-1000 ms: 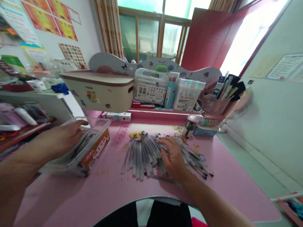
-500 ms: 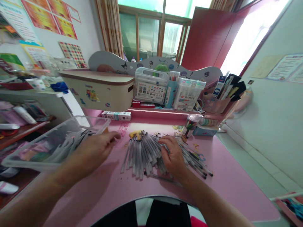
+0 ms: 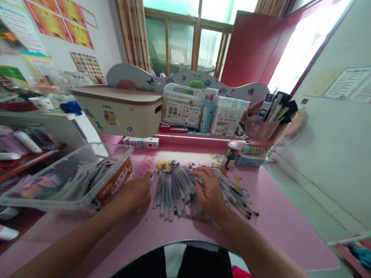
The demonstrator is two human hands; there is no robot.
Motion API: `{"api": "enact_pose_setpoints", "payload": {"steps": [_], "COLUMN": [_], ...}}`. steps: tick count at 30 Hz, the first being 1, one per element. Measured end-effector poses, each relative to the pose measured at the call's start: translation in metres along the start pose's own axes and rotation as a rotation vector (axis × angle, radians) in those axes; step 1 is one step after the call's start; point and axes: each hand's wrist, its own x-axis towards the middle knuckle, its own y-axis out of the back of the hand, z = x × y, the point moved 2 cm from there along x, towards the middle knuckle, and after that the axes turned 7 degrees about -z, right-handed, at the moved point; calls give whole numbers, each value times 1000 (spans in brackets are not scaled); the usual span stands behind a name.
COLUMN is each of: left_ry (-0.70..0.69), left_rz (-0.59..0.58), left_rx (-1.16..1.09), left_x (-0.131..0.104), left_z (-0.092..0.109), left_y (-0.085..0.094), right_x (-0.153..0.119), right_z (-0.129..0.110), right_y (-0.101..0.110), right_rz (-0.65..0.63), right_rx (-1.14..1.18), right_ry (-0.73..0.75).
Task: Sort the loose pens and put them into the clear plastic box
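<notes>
Your left hand (image 3: pixel 137 192) pinches one pen (image 3: pixel 152 180) beside the pen pile (image 3: pixel 170 193); your right hand (image 3: pixel 211 191) lies on it; can't tell its grip

Pens (image 3: pixel 171 195) spread across counter (image 3: pixel 281 239) centre; left hand (image 3: pixel 139 193) at pile's left edge, right hand (image 3: pixel 209 191) on pile. Bin (image 3: pixel 58 204) at left. Jar (image 3: pixel 231 154) behind pens, right, beside small box (image 3: pixel 249 160). Shelf (image 3: pixel 188 136) at rear, left to right: lidded box (image 3: pixel 121 114), handled case (image 3: pixel 184 110), cylinder (image 3: pixel 206 116), marker case (image 3: pixel 230 119), holder (image 3: pixel 262 130).
</notes>
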Motion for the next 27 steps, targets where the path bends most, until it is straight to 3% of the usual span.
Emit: {"api": "enact_pose_setpoints", "payload": {"steps": [5,8,11,13,16,20,27], "left_ry": [-33,-198,-293,-316,-387,-409,-408], "left_rz": [134,82,-59,-38,69,178,228], "left_rx": [-88,-519,-1076,-1268,-1318,-1381,-1342], "left_x": [-4,-12,-19,-22,-23,-19,-16], "left_z": [18,46,77,92,101,97,93], "left_y": [32,42,34,26,17,6,-11], "right_x": [1,1,2,2,3,3,0], "right_z": [-1,-5,-11,-13,-11,-7,-9], "right_y": [1,2,2,2,2,0,-9], "right_rz": [-7,-88,-238,-289,-276,-257,-220], "right_rx": [7,52,131,184,189,102,-63], "right_ry": [-4,-15,-15,-34,-69,-24,-22]}}
